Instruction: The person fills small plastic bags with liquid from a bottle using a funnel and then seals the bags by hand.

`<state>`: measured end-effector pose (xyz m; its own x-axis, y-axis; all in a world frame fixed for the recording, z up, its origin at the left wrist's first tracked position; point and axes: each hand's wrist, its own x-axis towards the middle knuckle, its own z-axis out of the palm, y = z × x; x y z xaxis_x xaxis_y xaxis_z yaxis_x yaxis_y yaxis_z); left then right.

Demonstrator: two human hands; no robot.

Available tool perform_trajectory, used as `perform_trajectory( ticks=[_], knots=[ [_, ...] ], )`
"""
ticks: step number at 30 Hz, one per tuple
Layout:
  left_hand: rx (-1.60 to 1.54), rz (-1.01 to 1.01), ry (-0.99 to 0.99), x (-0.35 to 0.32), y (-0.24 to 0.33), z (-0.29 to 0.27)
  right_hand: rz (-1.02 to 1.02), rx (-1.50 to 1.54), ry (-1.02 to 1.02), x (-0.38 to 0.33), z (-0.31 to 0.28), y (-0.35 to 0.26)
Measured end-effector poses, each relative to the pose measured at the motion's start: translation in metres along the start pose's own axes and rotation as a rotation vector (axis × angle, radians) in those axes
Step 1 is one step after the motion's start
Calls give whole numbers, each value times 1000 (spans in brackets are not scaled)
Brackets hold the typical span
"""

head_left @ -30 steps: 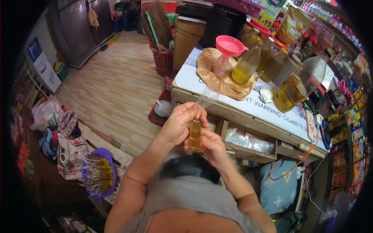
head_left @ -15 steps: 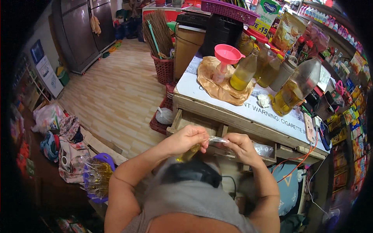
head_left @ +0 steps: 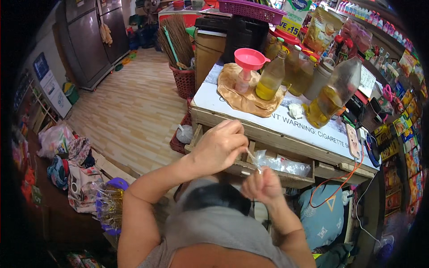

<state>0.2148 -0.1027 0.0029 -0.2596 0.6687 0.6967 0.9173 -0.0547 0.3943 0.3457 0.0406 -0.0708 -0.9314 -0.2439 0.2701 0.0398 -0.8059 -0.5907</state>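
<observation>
Ahead of you: counter (head_left: 206, 96) with pink funnel (head_left: 250, 59) and glass bottle (head_left: 267, 85), part-filled, yellow liquid. Open drawer (head_left: 292, 180) juts out below, near your hands, clear plastic bags (head_left: 288, 166) inside. Purple basin (head_left: 117, 182) at your left. Thin pale strip (head_left: 251, 155) spans between hands: left hand (head_left: 221, 145) pinches its upper end; right hand (head_left: 263, 185), blurred, is closed about its lower end.
</observation>
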Motion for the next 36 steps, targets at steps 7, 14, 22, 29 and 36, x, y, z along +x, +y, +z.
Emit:
perform_trajectory(
  ticks=[7,14,22,29,36],
  knots=[
    [-826,-152,-172,11,22,14,-181,-134,-55,26,-19,7],
    [-669,-211,-216,1,1,16,-272,-448,298,17,-8,-35],
    [-762,-422,43,-12,-20,46,-528,-536,433,30,-9,-19],
    [-415,-353,112,-13,-16,46,-690,-1467,374,29,-3,-18],
    [-210,-326,306,-12,-6,60,-892,-1703,527,40,-7,-7]
  ],
)
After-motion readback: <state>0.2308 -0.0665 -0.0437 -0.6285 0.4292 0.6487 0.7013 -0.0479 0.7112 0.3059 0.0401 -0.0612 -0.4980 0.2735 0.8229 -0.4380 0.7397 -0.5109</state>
